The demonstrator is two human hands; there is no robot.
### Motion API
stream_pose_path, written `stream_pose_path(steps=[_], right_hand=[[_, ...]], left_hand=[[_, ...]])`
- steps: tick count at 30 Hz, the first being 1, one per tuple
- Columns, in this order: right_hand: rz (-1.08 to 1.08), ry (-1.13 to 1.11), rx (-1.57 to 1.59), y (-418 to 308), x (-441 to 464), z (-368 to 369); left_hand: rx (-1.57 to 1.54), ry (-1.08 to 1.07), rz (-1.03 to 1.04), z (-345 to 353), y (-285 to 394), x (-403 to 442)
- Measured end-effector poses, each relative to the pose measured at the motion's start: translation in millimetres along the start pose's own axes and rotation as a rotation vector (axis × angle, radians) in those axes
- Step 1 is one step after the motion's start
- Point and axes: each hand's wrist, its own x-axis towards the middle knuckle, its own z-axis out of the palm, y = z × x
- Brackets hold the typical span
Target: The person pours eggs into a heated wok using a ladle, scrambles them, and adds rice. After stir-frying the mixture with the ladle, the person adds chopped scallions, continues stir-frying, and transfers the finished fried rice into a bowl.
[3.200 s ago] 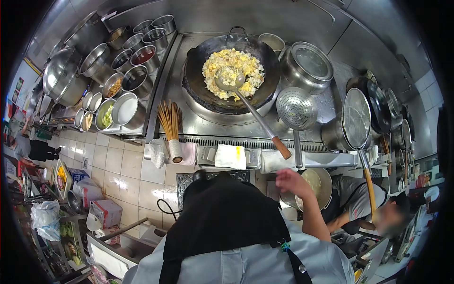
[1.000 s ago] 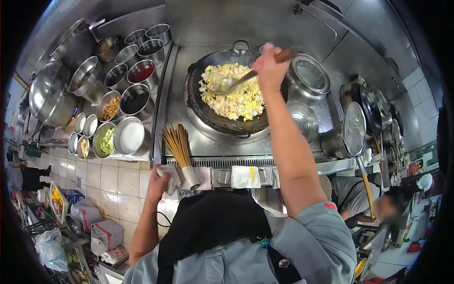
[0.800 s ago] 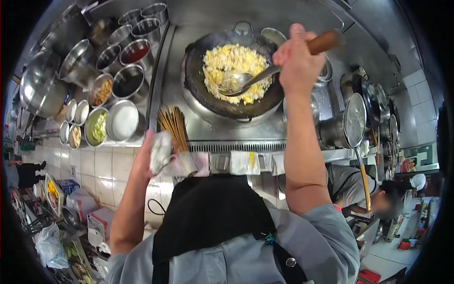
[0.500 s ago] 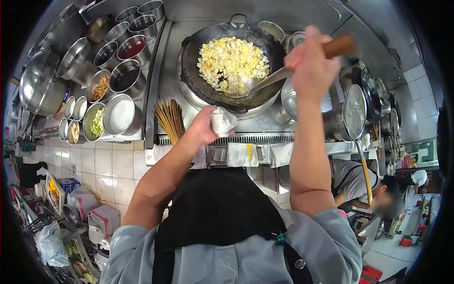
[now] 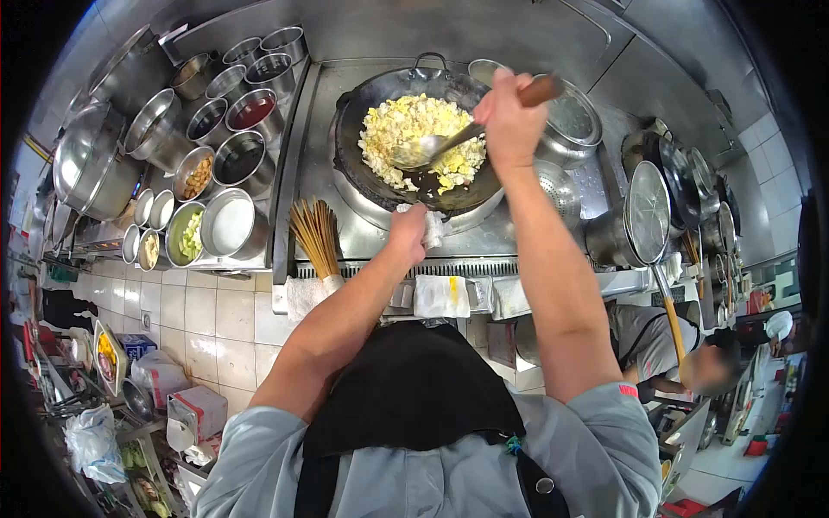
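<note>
Over the wok (image 5: 345,173), my right hand (image 5: 511,125) is closed around the wooden handle of a ladle (image 5: 414,154). The ladle's metal bowl rests in a heap of crumbly yellow and white food (image 5: 414,116) that looks like scrambled egg. My left hand (image 5: 408,233) grips a folded white cloth (image 5: 433,230) at the near rim of the wok. The cloth covers the spot where the near wok handle sits, so I cannot tell how firmly it is held. A bamboo brush (image 5: 318,235) stands left of my left forearm.
Metal pots of sauces and ingredients (image 5: 252,110) crowd the left counter. A perforated strainer (image 5: 557,192) and a lidded pot (image 5: 572,121) sit right of the wok. A long-handled mesh skimmer (image 5: 648,211) stands farther right. Folded cloths (image 5: 441,296) lie along the front edge. A co-worker (image 5: 656,341) bends at right.
My left hand has brought the cloth forward and right to the wok's near rim. My right hand has moved left and pushed the ladle's bowl leftward into the food.
</note>
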Motion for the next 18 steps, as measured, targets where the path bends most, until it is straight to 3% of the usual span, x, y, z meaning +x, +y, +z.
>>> stream_pose_path(steps=[2, 5, 7, 9, 10, 13, 15, 17, 18], right_hand=[[-0.014, 0.018, -0.028, -55.5, 17.6, -0.9], [-0.033, -0.002, -0.012, -64.4, 28.6, -31.7], [-0.115, 0.139, -0.231, 16.6, 16.7, -47.9], [0.097, 0.130, 0.118, 14.1, -7.3, -33.1], [0.127, 0.126, 0.120, 0.8, -11.5, -32.1], [0.194, 0.075, 0.112, -71.2, -9.4, -26.8], [0.201, -0.040, 0.088, -109.3, -8.8, -33.4], [0.194, -0.081, 0.026, -93.4, -8.4, -36.7], [0.158, -0.086, 0.017, -72.3, -6.0, -35.0]], left_hand=[[-0.002, 0.009, 0.004, -2.4, 5.0, -4.4], [-0.083, 0.023, -0.158, 4.7, 21.6, -14.3], [-0.013, 0.010, -0.173, -0.6, 16.3, -1.5], [0.093, -0.031, -0.101, -18.0, 3.1, 28.2], [0.130, 0.011, -0.044, -18.3, 1.8, 25.8], [-0.021, -0.001, -0.072, -6.4, 8.7, -45.1], [0.090, 0.008, -0.110, -0.5, 13.1, -103.0], [0.100, -0.034, -0.208, 2.1, 19.5, -110.5], [0.136, -0.009, -0.158, -4.9, 23.3, -85.5]])
